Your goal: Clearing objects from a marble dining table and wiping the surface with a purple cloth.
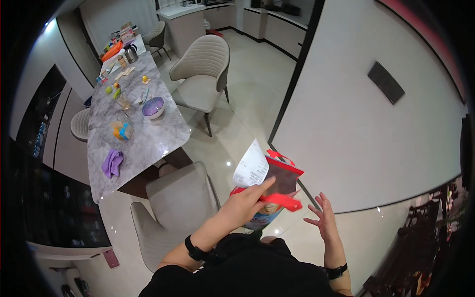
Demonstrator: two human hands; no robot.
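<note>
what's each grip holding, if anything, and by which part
The left grip is at the red bag handle and white paper; which it holds, if either, cannot be told. The right grip holds nothing.

This looks like a home's dining area opening onto a kitchen: on the left, a long marble-patterned table bears a bowl, fruit and a metal jug, padded chairs stand beside it, and pale counters line the far end.

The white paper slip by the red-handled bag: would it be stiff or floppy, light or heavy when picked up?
The white paper slip is probably floppy, since it curves. It is likely light too, being a thin sheet.
</note>
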